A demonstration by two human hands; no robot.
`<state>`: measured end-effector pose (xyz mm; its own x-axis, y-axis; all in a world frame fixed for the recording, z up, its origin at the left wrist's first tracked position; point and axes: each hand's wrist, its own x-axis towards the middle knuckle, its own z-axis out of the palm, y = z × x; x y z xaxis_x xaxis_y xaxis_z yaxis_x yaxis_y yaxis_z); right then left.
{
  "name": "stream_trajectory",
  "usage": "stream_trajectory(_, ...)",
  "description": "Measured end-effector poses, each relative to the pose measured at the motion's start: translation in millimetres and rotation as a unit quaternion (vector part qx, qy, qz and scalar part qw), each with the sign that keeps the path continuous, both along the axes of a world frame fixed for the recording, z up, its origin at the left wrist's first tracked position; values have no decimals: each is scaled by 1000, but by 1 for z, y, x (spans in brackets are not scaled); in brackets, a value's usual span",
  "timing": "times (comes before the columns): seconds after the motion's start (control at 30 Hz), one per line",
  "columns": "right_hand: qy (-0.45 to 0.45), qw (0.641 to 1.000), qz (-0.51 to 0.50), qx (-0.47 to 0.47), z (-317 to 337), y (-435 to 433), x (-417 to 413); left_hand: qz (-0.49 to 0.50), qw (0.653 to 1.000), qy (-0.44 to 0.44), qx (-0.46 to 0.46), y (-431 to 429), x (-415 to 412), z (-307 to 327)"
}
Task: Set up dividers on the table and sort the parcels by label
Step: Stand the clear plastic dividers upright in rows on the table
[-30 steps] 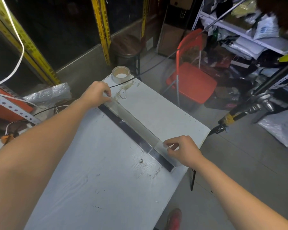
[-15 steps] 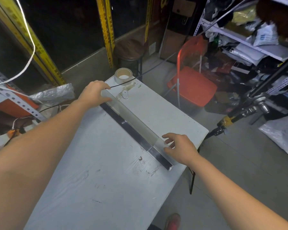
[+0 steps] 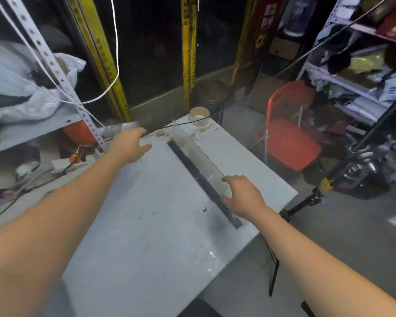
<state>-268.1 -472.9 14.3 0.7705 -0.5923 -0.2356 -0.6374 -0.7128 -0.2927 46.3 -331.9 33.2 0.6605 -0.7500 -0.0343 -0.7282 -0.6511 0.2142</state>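
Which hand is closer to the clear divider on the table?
Right. The right hand is at the near end of the clear divider; the left hand hovers apart, by the far left edge of the table.

Tape roll [image 3: 199,113] ahead of me, black cable [image 3: 183,123] crossing its near side. Stool [image 3: 212,92] behind it, by yellow strips [image 3: 189,53]. Red chair [image 3: 286,143] on my right, cluttered shelf [image 3: 352,88] past it. Tripod [image 3: 318,193] right of the chair. Left: power strip [image 3: 71,161] below a metal rack [image 3: 32,131]; white cord [image 3: 116,53] hangs above.

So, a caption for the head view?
Clear divider upright on the white table, right hand at its near end, left hand apart.
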Motion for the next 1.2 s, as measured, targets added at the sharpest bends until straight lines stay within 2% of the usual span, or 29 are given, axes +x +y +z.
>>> stream_trajectory(0.2, -19, 994, 109, -17, 32, 54, 1, 112, 992, -38, 33, 103, -79, 43)
stream_trajectory(0.37, -24, 971, 228, -62, 56, 114, -7, 217, 975, -47, 28, 200, -152, 66)
stream_trajectory(0.63, -53, 949, 303, -62, 84, 209, -6, 300, 950, -55, 65, 326, -215, 79)
stream_trajectory(0.93, -50, 949, 309, -45, 77, 293, 13, 302, 951, -24, 58, 406, -208, 56)
stream_trajectory(1.2, -19, 964, 263, -29, 38, 364, 46, 213, 977, 11, 26, 447, -157, 18)
